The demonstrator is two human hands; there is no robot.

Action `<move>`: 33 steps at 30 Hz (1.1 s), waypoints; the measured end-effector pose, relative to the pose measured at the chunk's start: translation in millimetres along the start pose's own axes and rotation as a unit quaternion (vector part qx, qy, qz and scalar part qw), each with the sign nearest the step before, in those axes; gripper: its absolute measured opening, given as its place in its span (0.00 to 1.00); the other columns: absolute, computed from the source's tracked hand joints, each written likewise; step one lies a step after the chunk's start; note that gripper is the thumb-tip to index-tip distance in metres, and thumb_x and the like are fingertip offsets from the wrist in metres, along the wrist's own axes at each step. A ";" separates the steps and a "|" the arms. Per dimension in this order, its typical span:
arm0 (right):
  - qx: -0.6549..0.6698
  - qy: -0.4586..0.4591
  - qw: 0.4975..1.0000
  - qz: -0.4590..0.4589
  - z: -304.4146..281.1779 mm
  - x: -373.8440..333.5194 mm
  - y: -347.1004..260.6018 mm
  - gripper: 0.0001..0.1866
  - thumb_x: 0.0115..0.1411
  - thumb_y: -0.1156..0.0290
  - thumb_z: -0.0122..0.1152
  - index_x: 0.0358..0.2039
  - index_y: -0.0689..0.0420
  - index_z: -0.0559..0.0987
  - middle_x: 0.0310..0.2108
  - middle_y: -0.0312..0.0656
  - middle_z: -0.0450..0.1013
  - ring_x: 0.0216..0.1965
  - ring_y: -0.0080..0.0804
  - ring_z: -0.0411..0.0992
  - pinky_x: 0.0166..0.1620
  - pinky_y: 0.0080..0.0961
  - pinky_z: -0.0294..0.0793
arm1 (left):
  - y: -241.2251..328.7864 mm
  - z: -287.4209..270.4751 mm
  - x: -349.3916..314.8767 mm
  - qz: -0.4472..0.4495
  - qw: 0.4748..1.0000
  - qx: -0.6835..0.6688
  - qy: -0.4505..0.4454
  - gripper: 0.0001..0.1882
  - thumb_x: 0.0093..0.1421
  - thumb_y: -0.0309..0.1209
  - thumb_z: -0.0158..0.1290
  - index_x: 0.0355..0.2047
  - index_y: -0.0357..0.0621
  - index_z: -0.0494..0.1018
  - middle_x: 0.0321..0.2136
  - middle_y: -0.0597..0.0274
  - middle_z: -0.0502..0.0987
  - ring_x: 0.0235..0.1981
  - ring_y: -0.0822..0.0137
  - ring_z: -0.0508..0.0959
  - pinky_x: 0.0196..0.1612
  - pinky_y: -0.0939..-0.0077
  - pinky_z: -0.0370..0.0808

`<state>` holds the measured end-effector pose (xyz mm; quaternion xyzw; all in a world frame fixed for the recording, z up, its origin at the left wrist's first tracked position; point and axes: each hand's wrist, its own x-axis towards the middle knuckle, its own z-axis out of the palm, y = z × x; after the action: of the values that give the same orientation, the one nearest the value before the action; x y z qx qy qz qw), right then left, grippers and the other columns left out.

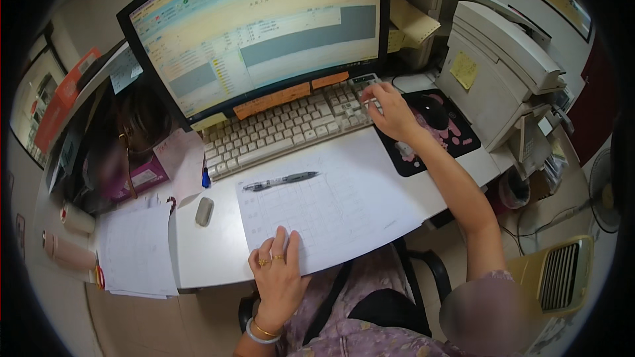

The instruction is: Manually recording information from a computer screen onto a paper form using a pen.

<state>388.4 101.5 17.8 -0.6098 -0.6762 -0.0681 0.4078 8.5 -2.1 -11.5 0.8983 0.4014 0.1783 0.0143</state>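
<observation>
My left hand (278, 274), wearing rings and bracelets, lies with its fingers stretched out on the lower left edge of a large white sheet with a faint grid (370, 198). It holds nothing. A grey and clear pen (281, 181) rests across the upper part of that sheet, beyond the fingers. Over the number pad of a pale keyboard (291, 131) hovers or rests my right hand (391, 114), fingers apart and curved, with nothing in them. Whether a fingertip presses a key cannot be made out. Just right of this hand is a black mouse (435, 116) on a dark patterned mouse pad (464, 135).
A lit monitor (264, 33) stands behind the keyboard. On the left are a small grey oval object (204, 212), a stack of papers (135, 251) and a pink cup (69, 251). A bulky white printer (493, 66) occupies the right side, with a wastebasket (512, 188) below.
</observation>
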 end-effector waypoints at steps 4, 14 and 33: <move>-0.023 -0.004 0.999 -0.034 3.5 2.9 -8.0 0.09 0.55 0.76 0.53 0.38 0.58 0.74 0.38 0.47 0.73 0.43 0.48 0.69 0.48 0.39 0.69 | -0.3 1.2 2.8 0.011 1.000 0.003 0.009 0.48 0.31 0.30 0.72 0.57 0.43 0.67 0.59 0.53 0.65 0.56 0.52 0.65 0.59 0.54 0.57; -0.046 0.018 0.999 -0.014 -6.3 -6.8 16.9 0.11 0.54 0.78 0.50 0.39 0.58 0.73 0.36 0.41 0.76 0.46 0.44 0.69 0.49 0.38 0.68 | -0.2 0.0 1.0 0.006 1.000 0.008 0.008 0.47 0.30 0.30 0.72 0.56 0.43 0.68 0.58 0.54 0.66 0.56 0.53 0.64 0.59 0.54 0.57; -0.136 0.051 0.989 0.011 -32.8 -3.0 35.9 0.07 0.56 0.72 0.52 0.35 0.57 0.74 0.31 0.45 0.75 0.40 0.46 0.72 0.49 0.41 0.67 | -0.1 1.1 2.1 0.014 1.000 0.016 0.016 0.44 0.34 0.33 0.71 0.56 0.42 0.68 0.57 0.51 0.66 0.53 0.54 0.66 0.56 0.52 0.59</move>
<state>435.2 88.7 22.9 -0.6626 -0.6325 -0.1860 0.3554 10.2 -0.4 -11.9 0.9008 0.3920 0.1867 -0.0091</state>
